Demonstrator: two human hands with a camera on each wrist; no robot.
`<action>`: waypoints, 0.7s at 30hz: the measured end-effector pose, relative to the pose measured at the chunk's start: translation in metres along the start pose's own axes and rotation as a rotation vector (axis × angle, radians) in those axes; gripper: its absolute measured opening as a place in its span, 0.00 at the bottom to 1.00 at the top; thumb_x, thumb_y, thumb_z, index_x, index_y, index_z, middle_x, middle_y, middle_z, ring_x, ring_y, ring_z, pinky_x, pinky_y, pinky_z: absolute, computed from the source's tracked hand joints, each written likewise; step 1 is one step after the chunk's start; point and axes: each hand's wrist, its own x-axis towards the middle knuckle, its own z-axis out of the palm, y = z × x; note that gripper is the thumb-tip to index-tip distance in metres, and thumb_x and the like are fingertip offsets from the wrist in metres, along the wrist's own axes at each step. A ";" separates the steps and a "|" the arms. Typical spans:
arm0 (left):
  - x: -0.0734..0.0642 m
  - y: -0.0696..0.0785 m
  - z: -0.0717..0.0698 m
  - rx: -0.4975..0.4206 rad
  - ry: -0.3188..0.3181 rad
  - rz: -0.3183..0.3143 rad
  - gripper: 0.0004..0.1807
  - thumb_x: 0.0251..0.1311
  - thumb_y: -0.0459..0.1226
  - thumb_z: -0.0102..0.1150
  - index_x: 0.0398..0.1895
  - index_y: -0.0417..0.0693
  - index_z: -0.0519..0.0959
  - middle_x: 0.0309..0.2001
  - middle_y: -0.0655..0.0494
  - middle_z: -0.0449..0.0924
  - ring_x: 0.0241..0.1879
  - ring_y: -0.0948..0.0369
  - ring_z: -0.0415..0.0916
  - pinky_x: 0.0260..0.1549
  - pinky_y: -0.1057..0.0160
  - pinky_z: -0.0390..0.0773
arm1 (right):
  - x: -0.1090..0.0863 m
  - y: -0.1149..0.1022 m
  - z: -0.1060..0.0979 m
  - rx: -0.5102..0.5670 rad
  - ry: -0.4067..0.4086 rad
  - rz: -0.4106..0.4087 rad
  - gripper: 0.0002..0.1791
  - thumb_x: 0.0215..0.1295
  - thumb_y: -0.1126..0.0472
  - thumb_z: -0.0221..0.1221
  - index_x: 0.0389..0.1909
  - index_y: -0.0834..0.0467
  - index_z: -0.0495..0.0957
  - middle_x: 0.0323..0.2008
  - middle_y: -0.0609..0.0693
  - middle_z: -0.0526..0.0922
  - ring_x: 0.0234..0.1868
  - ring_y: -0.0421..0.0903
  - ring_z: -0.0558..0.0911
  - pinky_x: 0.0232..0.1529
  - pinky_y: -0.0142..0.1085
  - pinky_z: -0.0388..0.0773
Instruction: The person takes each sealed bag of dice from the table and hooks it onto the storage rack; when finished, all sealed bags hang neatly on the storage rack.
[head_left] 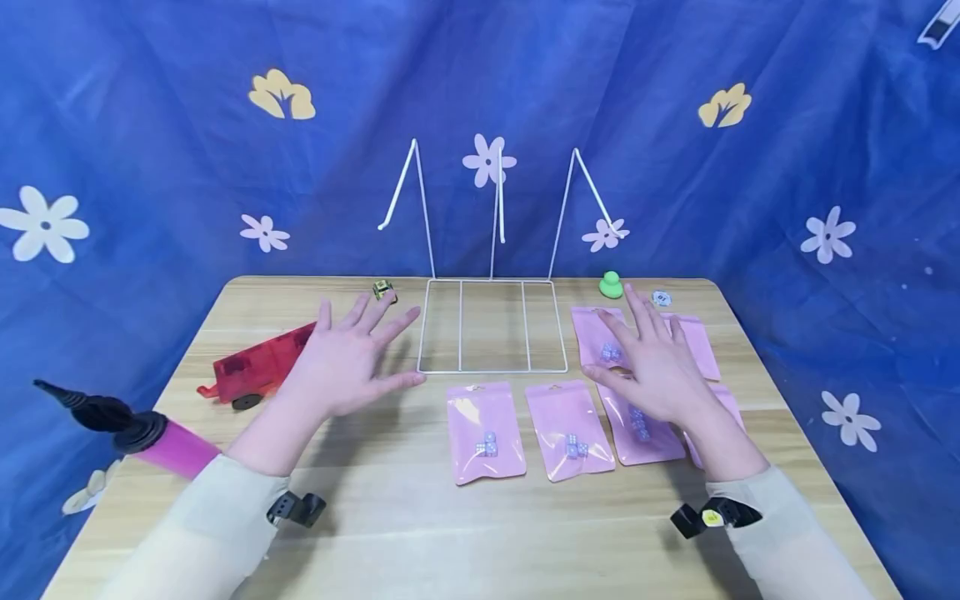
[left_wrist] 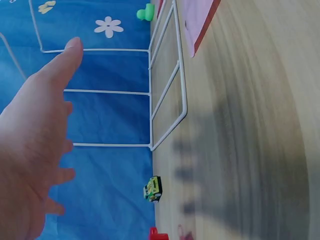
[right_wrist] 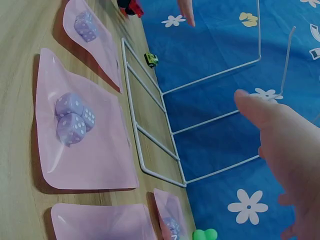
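Note:
My left hand point(head_left: 341, 367), fingers spread, hovers over the table's left side near a red toy trailer point(head_left: 262, 363). My right hand point(head_left: 656, 362) is also spread, above several pink pouches on the right, and covers parts of them. Neither hand holds anything. Between them stands a white wire rack point(head_left: 492, 372) with three upright prongs that bend forward at the top. In front of it lie two pink pouches, a left one point(head_left: 486, 417) and a right one point(head_left: 567, 417), each with purple dice showing through. The right wrist view shows the dice point(right_wrist: 72, 120) closely.
A pink pump point(head_left: 168, 442) with a black nozzle lies at the left edge. Along the back are a small toy car point(head_left: 384, 290), a green rubber duck point(head_left: 611, 285) and a round chip point(head_left: 662, 298). A blue patterned curtain point(head_left: 337, 192) hangs behind and beside the wooden table point(head_left: 420, 542).

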 end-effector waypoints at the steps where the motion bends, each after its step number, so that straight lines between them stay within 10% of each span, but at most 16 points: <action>1: 0.000 0.001 0.002 -0.005 0.007 0.011 0.54 0.59 0.82 0.43 0.85 0.68 0.60 0.84 0.46 0.53 0.80 0.37 0.53 0.71 0.20 0.46 | 0.000 0.000 0.000 0.008 0.014 -0.014 0.49 0.68 0.25 0.57 0.81 0.50 0.65 0.86 0.57 0.39 0.84 0.64 0.45 0.72 0.78 0.45; 8: 0.002 0.003 0.010 -0.077 0.073 0.039 0.49 0.64 0.73 0.55 0.81 0.56 0.68 0.72 0.45 0.75 0.64 0.40 0.78 0.55 0.36 0.81 | 0.003 0.008 0.004 0.132 0.067 -0.064 0.38 0.69 0.39 0.67 0.74 0.54 0.74 0.83 0.59 0.54 0.81 0.66 0.54 0.74 0.73 0.50; 21: 0.006 0.003 0.047 -0.367 0.102 -0.021 0.40 0.67 0.54 0.70 0.76 0.45 0.73 0.70 0.42 0.77 0.67 0.41 0.76 0.67 0.40 0.75 | 0.006 0.046 0.020 0.572 0.115 0.063 0.28 0.69 0.58 0.72 0.66 0.63 0.78 0.79 0.60 0.61 0.78 0.67 0.61 0.68 0.72 0.64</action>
